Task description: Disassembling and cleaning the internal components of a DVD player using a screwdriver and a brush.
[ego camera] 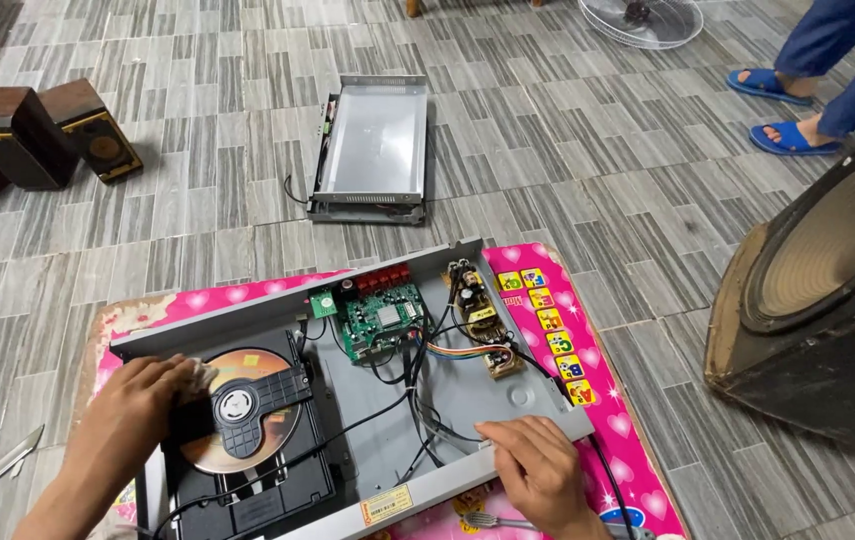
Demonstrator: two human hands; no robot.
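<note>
Right hand (pixel 538 470) rests flat, fingers loosely curled, on the front edge of the opened disc player (pixel 508 395) — gripping nothing. Left hand (pixel 133 415) presses a small crumpled cloth (pixel 200 376) against the disc (pixel 248 410) in the tray, directly beneath its fingertips. Beyond lies the green circuit board (pixel 383 318) — then the removed metal cover (pixel 373 150) on the tiled floor.

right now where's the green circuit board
In the head view the green circuit board sits inside the opened disc player, toward its back middle, right of the disc and left of the tan power board.
</note>
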